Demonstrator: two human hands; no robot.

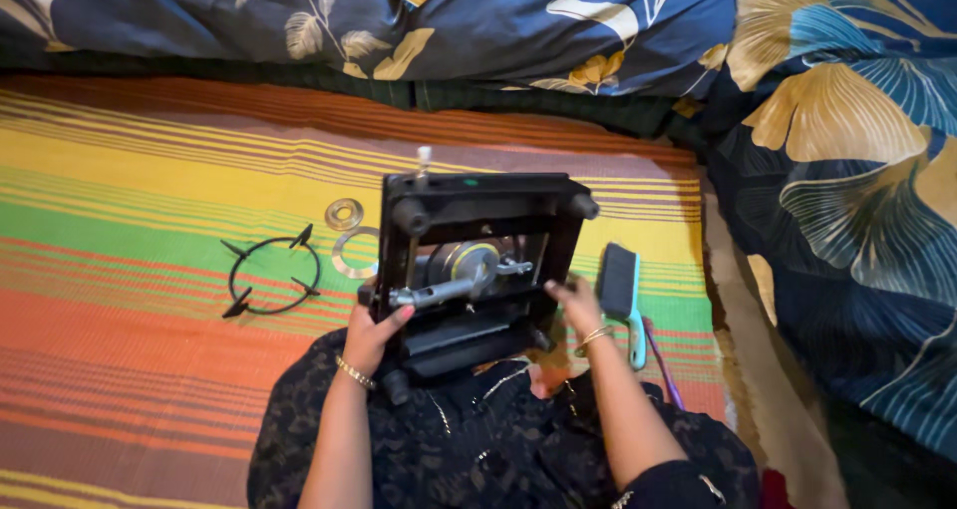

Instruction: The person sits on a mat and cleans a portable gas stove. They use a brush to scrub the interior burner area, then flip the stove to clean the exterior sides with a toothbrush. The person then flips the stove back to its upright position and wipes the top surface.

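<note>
Both hands grip an upturned black stove at picture centre: the left hand curls round its 9 o'clock edge, the right hand clasps its 3 o'clock edge. Inside the frame sit a metal pipe and burner cup. On the striped mat, a ring stand and two metal rings lie at 9 o'clock; a brush lies at 3 o'clock.
</note>
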